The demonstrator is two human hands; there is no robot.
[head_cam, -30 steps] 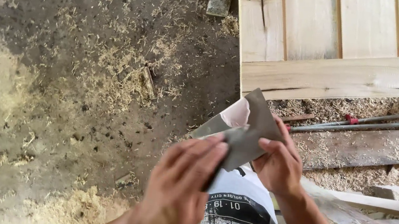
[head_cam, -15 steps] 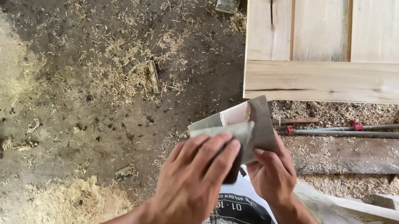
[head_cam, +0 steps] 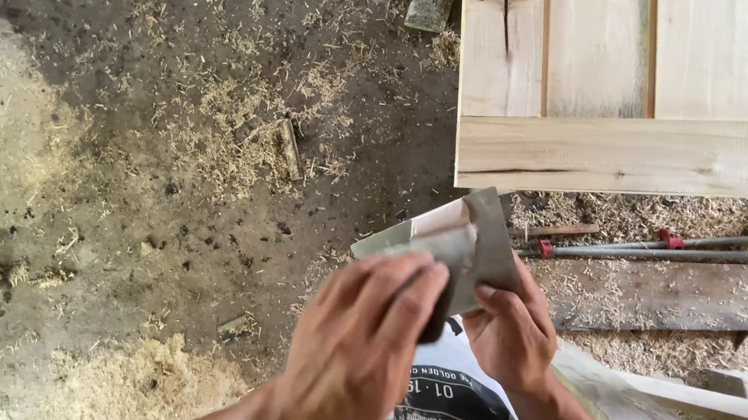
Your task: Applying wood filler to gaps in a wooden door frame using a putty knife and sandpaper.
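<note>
At lower centre of the frame I see my left hand [head_cam: 355, 342] and right hand [head_cam: 512, 329] both grasping a folded grey sandpaper sheet [head_cam: 470, 247] (pale wooden panel [head_cam: 640, 91] at upper right).

woodworking shop | sawdust [head_cam: 130, 380] on floor | planed boards [head_cam: 649, 92] | bar clamps [head_cam: 677, 248]

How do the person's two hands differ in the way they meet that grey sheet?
The left hand lies over the grey sheet with its back to the camera and fingers stretched flat; the right hand sits at the sheet's lower edge, fingers curled in a pinch. The left hand looks larger and nearer the camera; the right hand is partly hidden behind the left. Both are bare and touch the same folded sheet.
</note>
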